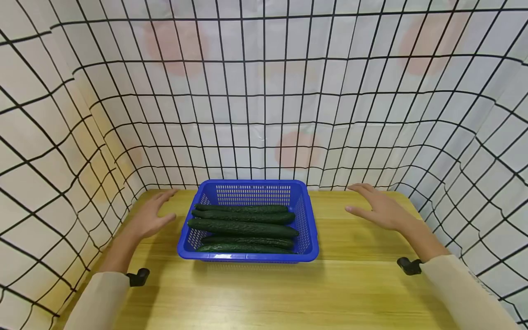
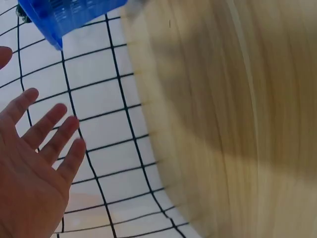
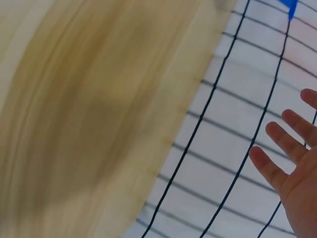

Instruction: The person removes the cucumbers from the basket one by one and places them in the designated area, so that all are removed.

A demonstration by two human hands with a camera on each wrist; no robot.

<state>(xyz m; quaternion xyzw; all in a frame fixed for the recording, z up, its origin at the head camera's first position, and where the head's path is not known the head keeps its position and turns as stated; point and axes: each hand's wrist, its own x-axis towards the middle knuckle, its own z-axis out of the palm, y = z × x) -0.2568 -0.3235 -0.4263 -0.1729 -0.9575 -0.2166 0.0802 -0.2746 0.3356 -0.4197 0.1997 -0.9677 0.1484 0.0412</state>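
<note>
A blue plastic basket (image 1: pixel 247 256) with perforated walls stands on the wooden table, in the middle of the head view. Several long dark green cucumbers (image 1: pixel 243 228) lie side by side in it, left to right. My left hand (image 1: pixel 149 219) is held to the left of the basket, apart from it, with fingers extended and nothing in it. To the right, farther from the basket, my right hand (image 1: pixel 381 209) is likewise spread and holds nothing. Each wrist view shows the spread fingers of its hand, and a corner of the basket (image 2: pixel 74 15) appears at the top of the left one.
The wooden table (image 1: pixel 255 298) extends in front of and beside the basket. A black wire grid (image 1: pixel 264 95) backed by white sheeting rises behind the table and along both sides, close to each arm. Small black devices (image 1: pixel 138 277) sit at both wrists.
</note>
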